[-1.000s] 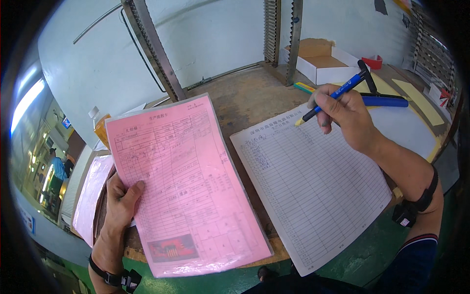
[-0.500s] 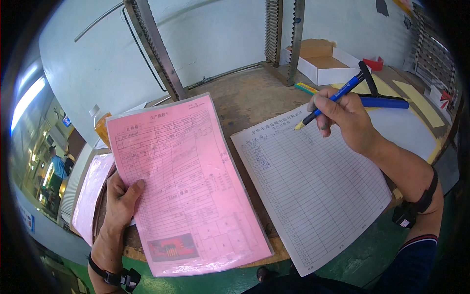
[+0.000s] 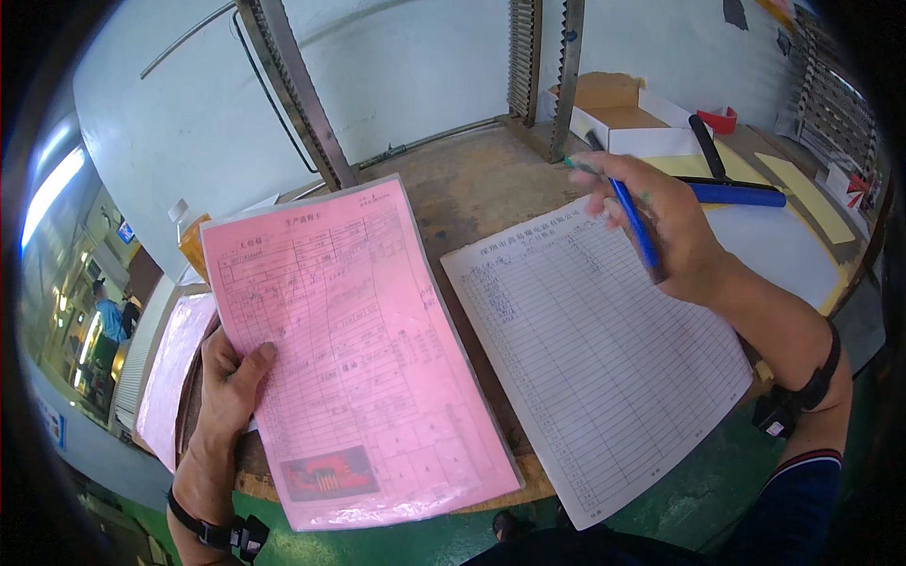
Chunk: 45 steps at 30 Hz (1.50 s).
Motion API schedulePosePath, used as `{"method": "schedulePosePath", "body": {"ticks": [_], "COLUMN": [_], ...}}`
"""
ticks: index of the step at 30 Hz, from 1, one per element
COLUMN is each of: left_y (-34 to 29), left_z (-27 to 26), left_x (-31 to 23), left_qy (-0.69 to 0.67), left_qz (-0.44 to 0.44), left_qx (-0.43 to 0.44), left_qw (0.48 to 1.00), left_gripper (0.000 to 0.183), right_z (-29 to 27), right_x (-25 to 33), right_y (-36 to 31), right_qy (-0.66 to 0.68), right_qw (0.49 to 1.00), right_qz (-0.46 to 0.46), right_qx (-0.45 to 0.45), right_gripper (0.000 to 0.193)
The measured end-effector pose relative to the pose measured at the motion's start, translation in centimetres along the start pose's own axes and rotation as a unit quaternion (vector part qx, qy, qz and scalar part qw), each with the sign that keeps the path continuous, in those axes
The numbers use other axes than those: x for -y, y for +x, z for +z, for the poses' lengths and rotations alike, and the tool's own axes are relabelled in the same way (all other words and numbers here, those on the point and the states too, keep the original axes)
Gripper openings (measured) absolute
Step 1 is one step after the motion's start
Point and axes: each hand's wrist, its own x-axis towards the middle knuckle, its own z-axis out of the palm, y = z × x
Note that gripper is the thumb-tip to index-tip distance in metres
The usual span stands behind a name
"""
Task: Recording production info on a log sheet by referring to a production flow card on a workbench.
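My left hand [image 3: 231, 382] grips the left edge of a pink printed form in a clear plastic sleeve [image 3: 349, 283], its thumb pressed on the front. The form is tilted toward me and has a small picture near its bottom edge. My right hand [image 3: 665, 222] holds a blue-and-black pen [image 3: 634, 226] slanted between the fingers, above the top right of a ruled white record sheet [image 3: 585, 368]. That hand is a little blurred. Handwriting fills the first rows of the sheet's left column. A small green tip shows beside the right fingertips, and most of what it belongs to is hidden.
Behind the sheet stand toothed metal rack posts [image 3: 293, 94] and an open white carton [image 3: 623, 118]. A blue-and-black tool [image 3: 731, 191] lies right of my right hand on papers. A bottle of amber liquid [image 3: 192, 241] and a sleeved pink stack [image 3: 175, 368] are at left.
My right hand has lifted off the writing spot and turned the pen over, so its blue barrel now slants down toward me. My left hand and the pink form have hardly moved.
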Motion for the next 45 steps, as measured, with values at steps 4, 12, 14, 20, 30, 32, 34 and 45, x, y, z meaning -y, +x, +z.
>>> {"method": "schedulePosePath", "body": {"ticks": [4,12,14,20,30,32,34,45], "left_y": [0.0,-0.1,0.0,-0.1,-0.1,-0.1,-0.1,0.0], "left_z": [-0.2,-0.3,-0.3,-0.4,-0.4,-0.2,-0.3,-0.2], "left_x": [-0.3,-0.2,-0.1,-0.7,-0.5,-0.5,-0.2,-0.7], "left_qy": [0.019,0.01,-0.006,0.004,0.008,-0.022,-0.029,-0.025], "left_qz": [0.004,-0.005,0.001,-0.018,-0.005,-0.004,0.0,-0.001], "left_qx": [-0.008,-0.003,0.0,-0.002,-0.004,-0.012,-0.007,-0.007], "left_qw": [1.0,1.0,1.0,1.0,1.0,1.0,1.0,1.0], "left_gripper": [0.036,0.035,0.036,0.035,0.034,0.034,0.034,0.035], "right_z": [0.0,0.4,0.7,0.5,0.1,-0.5,0.3,5.7], "right_x": [1.0,1.6,1.4,1.5,2.7,2.8,2.9,-0.2], "right_y": [0.3,-0.7,-0.7,-0.5,1.7,3.0,3.9,5.0], "right_qy": [-0.264,-0.246,-0.222,-0.265,-0.201,0.007,0.036,0.073], "right_qw": [0.945,0.962,0.966,0.957,0.977,1.0,0.994,0.965], "right_qz": [-0.195,-0.089,-0.118,-0.088,-0.071,0.006,0.092,0.211], "right_qx": [0.008,0.08,0.068,0.074,0.012,0.011,0.037,0.141], "right_gripper": [0.046,0.04,0.038,0.04,0.029,0.025,0.033,0.031]}}
